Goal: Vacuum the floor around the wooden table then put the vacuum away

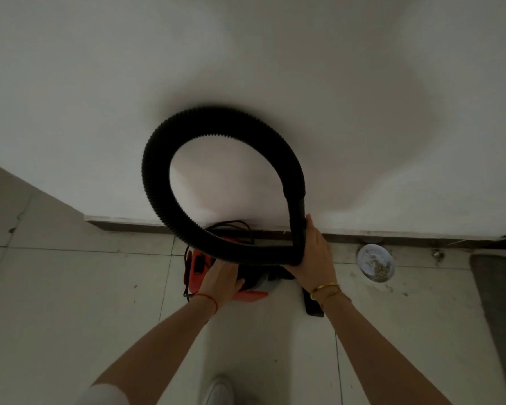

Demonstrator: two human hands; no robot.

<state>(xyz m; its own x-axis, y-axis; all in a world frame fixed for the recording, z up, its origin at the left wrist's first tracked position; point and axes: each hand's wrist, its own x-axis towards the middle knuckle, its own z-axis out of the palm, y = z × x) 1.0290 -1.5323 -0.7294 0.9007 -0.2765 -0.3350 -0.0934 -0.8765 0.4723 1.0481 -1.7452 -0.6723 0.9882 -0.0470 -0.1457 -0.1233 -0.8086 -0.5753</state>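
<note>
An orange and black canister vacuum (197,266) stands on the tiled floor close to a white wall. Its black ribbed hose (158,147) arcs up in a big loop in front of the wall. My right hand (314,252) grips the hose's smooth rigid end where the loop crosses itself. My left hand (219,280) rests on top of the vacuum body, fingers pointing down over it and hidden under the hose. A black power cord (234,225) is bunched behind the vacuum. A black nozzle piece (313,306) shows below my right wrist.
A white wall (246,68) with a dark baseboard (129,226) fills the upper view. A round clear lid or dish (376,266) lies on the floor at right, with debris around it. A dark mat (500,311) lies at the far right. My white shoe (219,390) is at the bottom.
</note>
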